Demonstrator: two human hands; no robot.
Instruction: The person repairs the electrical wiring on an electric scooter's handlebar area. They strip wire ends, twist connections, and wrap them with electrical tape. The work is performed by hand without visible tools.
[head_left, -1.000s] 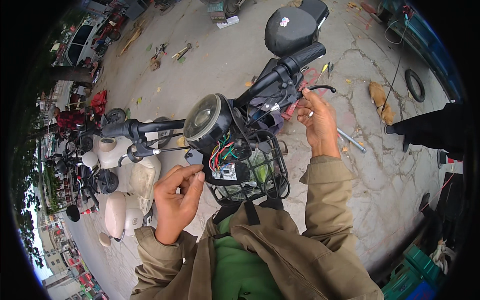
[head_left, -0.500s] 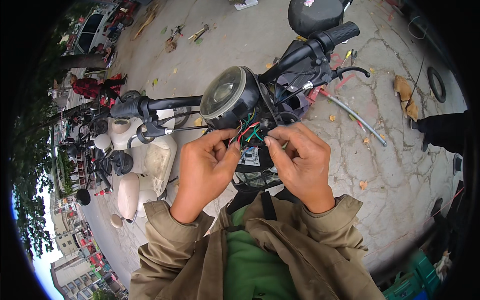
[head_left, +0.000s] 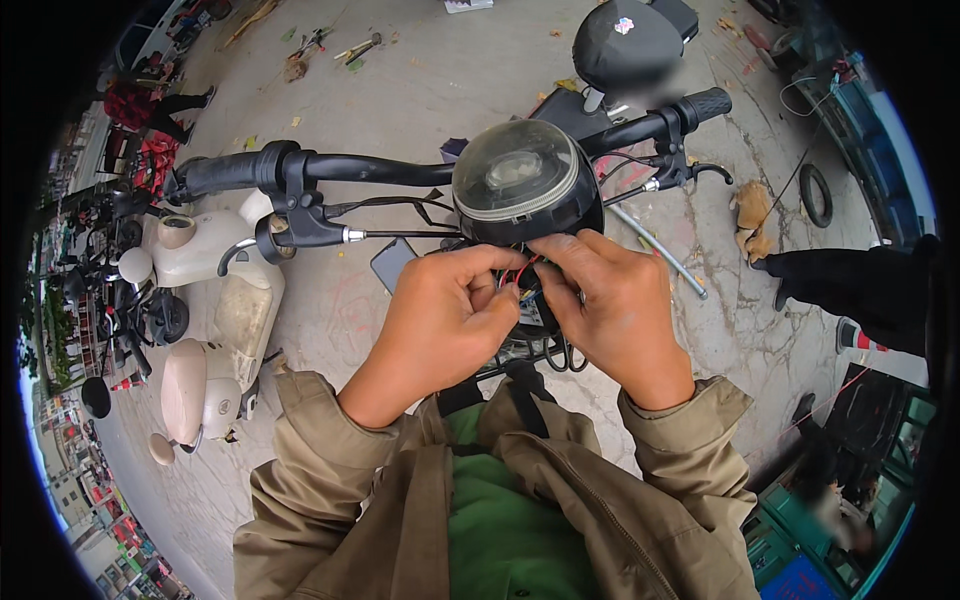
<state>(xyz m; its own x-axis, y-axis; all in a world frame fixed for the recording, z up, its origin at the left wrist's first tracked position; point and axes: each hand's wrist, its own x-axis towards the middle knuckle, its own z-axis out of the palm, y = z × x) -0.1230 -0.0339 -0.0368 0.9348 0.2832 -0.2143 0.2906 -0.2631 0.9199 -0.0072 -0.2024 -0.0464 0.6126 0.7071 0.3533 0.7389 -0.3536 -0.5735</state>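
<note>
Handlebar [head_left: 380,168]: lies more level than before, behind headlight [head_left: 520,172]
Left hand [head_left: 440,308]: below headlight, pinching wires, probably steadying them
Wires [head_left: 519,273]: just under headlight, between hands
Right hand [head_left: 625,315]: below headlight, fingertips at wires; cannot tell whether gripping

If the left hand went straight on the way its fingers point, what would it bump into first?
The left hand would probably meet the red wires right in front of it, then the right hand just beyond, though depth is unclear.
</note>
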